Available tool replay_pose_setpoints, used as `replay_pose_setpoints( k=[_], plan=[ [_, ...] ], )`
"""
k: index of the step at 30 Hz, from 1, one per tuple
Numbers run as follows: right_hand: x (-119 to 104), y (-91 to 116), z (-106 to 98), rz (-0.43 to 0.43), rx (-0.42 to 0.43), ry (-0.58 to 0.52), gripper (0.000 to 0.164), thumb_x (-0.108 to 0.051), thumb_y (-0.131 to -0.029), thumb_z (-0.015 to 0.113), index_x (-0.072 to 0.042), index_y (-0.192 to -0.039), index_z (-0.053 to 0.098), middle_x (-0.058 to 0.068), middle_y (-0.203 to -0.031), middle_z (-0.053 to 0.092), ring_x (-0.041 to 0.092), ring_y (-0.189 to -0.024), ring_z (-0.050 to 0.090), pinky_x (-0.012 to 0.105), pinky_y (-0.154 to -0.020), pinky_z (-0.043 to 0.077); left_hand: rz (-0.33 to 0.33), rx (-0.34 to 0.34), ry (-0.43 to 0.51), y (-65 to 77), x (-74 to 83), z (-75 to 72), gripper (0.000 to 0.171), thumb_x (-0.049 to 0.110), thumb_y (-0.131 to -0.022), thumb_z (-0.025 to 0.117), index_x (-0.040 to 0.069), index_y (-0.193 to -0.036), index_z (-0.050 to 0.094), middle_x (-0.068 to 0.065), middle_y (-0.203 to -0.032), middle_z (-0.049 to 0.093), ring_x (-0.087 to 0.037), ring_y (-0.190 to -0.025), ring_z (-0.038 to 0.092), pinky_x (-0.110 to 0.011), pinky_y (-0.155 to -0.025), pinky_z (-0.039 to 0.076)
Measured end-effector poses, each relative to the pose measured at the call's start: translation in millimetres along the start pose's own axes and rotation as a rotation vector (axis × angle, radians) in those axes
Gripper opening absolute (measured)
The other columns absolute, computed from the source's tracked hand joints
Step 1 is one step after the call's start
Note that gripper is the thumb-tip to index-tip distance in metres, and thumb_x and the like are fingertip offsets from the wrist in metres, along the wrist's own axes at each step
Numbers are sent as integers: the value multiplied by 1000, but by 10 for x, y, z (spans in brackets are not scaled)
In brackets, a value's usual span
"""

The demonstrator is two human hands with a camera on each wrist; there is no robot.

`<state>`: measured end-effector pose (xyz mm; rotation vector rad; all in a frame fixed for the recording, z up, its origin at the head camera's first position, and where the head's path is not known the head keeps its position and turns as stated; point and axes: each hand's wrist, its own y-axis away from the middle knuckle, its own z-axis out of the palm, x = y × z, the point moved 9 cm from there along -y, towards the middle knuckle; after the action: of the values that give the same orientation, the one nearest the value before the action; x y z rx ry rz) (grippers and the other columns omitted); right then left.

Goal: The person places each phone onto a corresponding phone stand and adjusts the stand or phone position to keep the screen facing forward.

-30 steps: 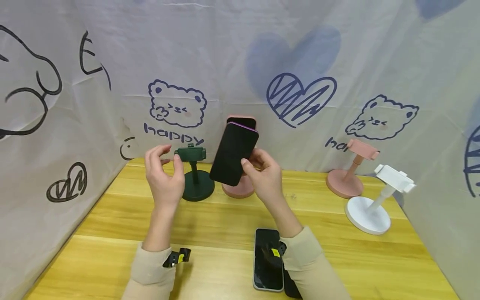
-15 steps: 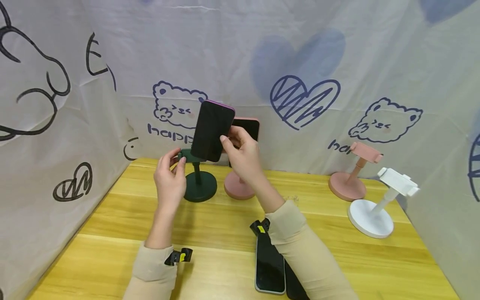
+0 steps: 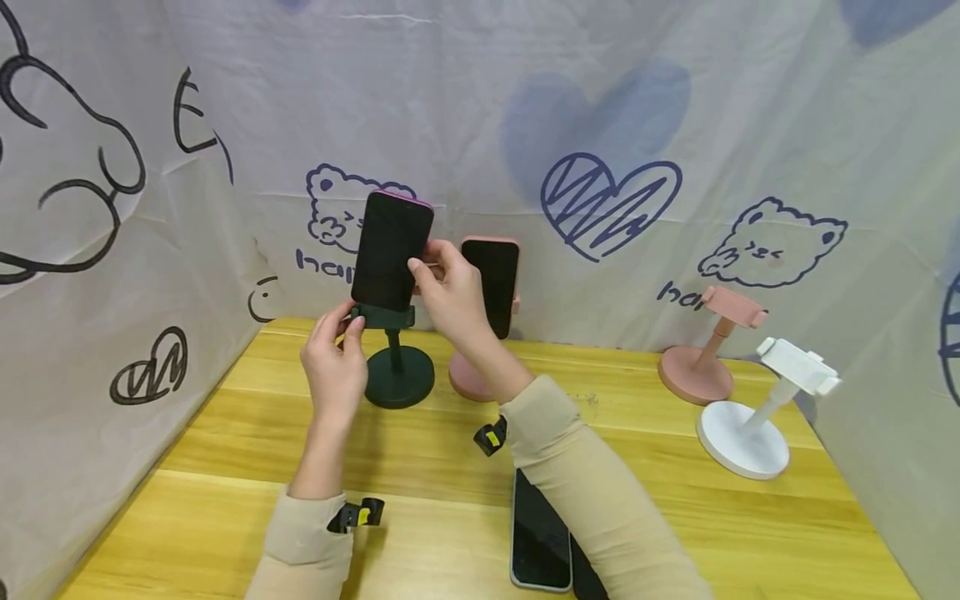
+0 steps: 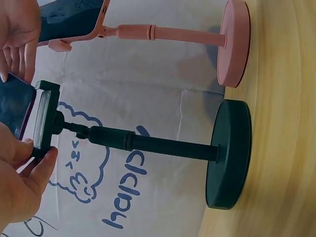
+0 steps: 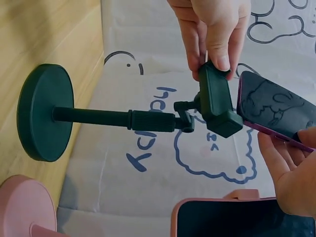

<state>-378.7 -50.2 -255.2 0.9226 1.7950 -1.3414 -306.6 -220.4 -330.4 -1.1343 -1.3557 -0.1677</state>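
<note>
My right hand (image 3: 456, 296) grips a black-screened phone (image 3: 392, 250) with a purple edge by its right side, thumb over the screen. The phone is tilted slightly, its lower end close above the holder of a dark green phone stand (image 3: 400, 379). In the right wrist view a narrow gap shows between the phone (image 5: 276, 106) and the green holder (image 5: 216, 98). My left hand (image 3: 335, 362) pinches the left end of that holder between thumb and fingers, as the left wrist view also shows, with the left hand (image 4: 19, 182) at the holder's edge.
Just right stands a pink stand (image 3: 471, 377) bearing a pink-edged phone (image 3: 491, 279). Another pink stand (image 3: 696, 375) and a white stand (image 3: 742, 442) are at the right. A phone (image 3: 538, 533) lies on the wooden table (image 3: 427, 500), with a second dark one partly under my right sleeve.
My right hand has carried the purple-edged phone left from in front of the pink stand to above the green one, turning it more upright. My left hand has taken hold of the green holder's end.
</note>
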Motion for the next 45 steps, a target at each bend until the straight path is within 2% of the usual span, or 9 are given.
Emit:
replay_pose_setpoints(
  k=[4, 7, 13, 17, 22, 28, 36, 39, 45],
  plan=[
    [56, -17, 48, 32, -4, 13, 28, -14, -102, 59, -1, -127, 58, 15, -114, 66, 23, -95, 71, 26, -80, 62, 2, 1, 12, 0, 4, -13, 32, 11, -99, 63, 0, -128, 66, -20, -125, 67, -33, -112, 67, -33, -90, 60],
    [118, -23, 76, 73, -18, 9, 30, -15, -104, 56, -1, -130, 55, 16, -119, 66, 25, -97, 70, 29, -81, 62, 13, 2, 18, -1, 11, -14, 32, 10, -98, 64, -3, -127, 66, -22, -123, 67, -34, -111, 68, -48, -93, 58],
    [285, -43, 128, 189, -63, -73, 35, -17, -105, 53, -6, -137, 49, 15, -131, 67, 26, -113, 68, 39, -94, 60, 15, -1, 23, 0, 13, -7, 34, 11, -97, 65, -1, -129, 67, -19, -126, 68, -31, -112, 68, -36, -90, 57],
    [326, -70, 160, 210, -99, -104, 32, -16, -103, 55, -5, -133, 50, 14, -115, 68, 22, -107, 67, 39, -96, 59, 8, -3, 32, -8, 0, -9, 35, 12, -97, 66, 0, -130, 66, -18, -128, 68, -29, -116, 68, -30, -89, 55],
    [349, -73, 221, 229, -167, -50, 31, -18, -106, 50, -5, -135, 44, 8, -96, 55, 18, -93, 55, 30, -88, 57, -7, 0, 15, -16, -35, -22, 35, 12, -98, 65, 2, -131, 65, -17, -130, 68, -30, -113, 69, -32, -89, 55],
    [331, -94, 246, 198, -194, 23, 36, -17, -108, 46, -3, -139, 37, 6, -91, 46, 17, -79, 49, 24, -71, 45, -23, -14, 8, -24, -61, -9, 35, 12, -100, 62, 4, -134, 64, -16, -132, 67, -30, -111, 68, -43, -92, 58],
    [255, -102, 228, 104, -190, 170, 33, -18, -107, 48, 0, -133, 39, 5, -84, 44, 16, -70, 48, 23, -66, 43, -8, 2, -26, -16, -41, -26, 32, 14, -99, 63, 4, -130, 67, -14, -127, 69, -26, -106, 69, -44, -89, 60],
    [214, -98, 223, 66, -201, 191, 28, -17, -107, 49, 1, -125, 40, 6, -78, 40, 18, -62, 44, 23, -59, 39, -11, 5, -38, -13, -38, -29, 32, 14, -100, 63, 4, -130, 68, -15, -126, 69, -26, -106, 69, -38, -88, 61],
    [170, -82, 240, 36, -234, 243, 33, -15, -106, 49, 2, -132, 37, 7, -77, 41, 18, -61, 45, 21, -55, 39, -25, 16, -34, -24, -46, -60, 31, 13, -99, 63, 7, -129, 69, -15, -122, 70, -28, -106, 69, -4, -78, 48]
  ],
)
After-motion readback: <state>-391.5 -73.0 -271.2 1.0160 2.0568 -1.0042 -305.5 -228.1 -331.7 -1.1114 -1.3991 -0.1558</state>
